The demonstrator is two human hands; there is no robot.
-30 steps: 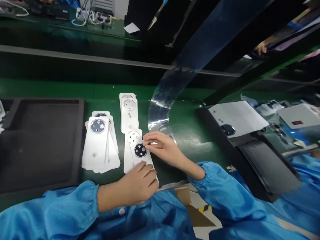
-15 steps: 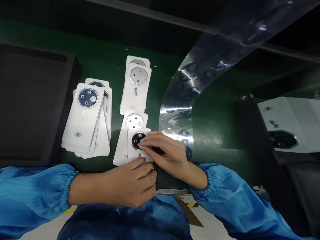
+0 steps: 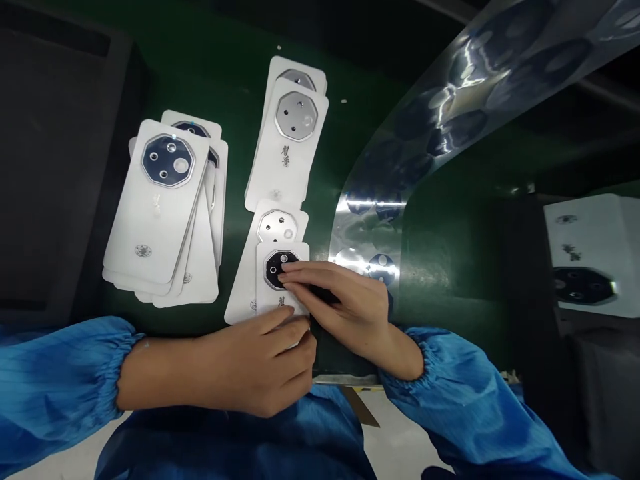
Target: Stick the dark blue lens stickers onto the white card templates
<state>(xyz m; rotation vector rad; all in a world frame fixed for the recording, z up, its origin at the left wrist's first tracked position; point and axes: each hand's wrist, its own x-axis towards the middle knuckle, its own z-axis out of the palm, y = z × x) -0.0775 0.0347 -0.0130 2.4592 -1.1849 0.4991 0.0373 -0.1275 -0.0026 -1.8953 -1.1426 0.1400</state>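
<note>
My left hand (image 3: pixel 267 360) is curled round the lower part of a white phone back panel (image 3: pixel 265 301), steadying it near the table's front edge. A black octagonal camera plate (image 3: pixel 273 268) sits at the top of this panel. Fingertips of my right hand (image 3: pixel 350 303) are pinched together on the plate's right side; whether something thin is between them is hidden. Partly beneath the held panel lies another white panel (image 3: pixel 243 287) with a silver octagon. Farther back is a short stack of silver-octagon panels (image 3: pixel 267 170).
At left, a stack of panels with dark blue octagons (image 3: pixel 150 233) lies beside a black tray (image 3: pixel 50 167). A clear film strip (image 3: pixel 367 230) bearing dark blue round pieces curves up to the right. Another white panel (image 3: pixel 600 227) rests on a dark surface at far right.
The view has shifted slightly, so the stacks appear larger and higher. Both hands keep nearly the same hold, with my right fingertips still at the black octagon.
</note>
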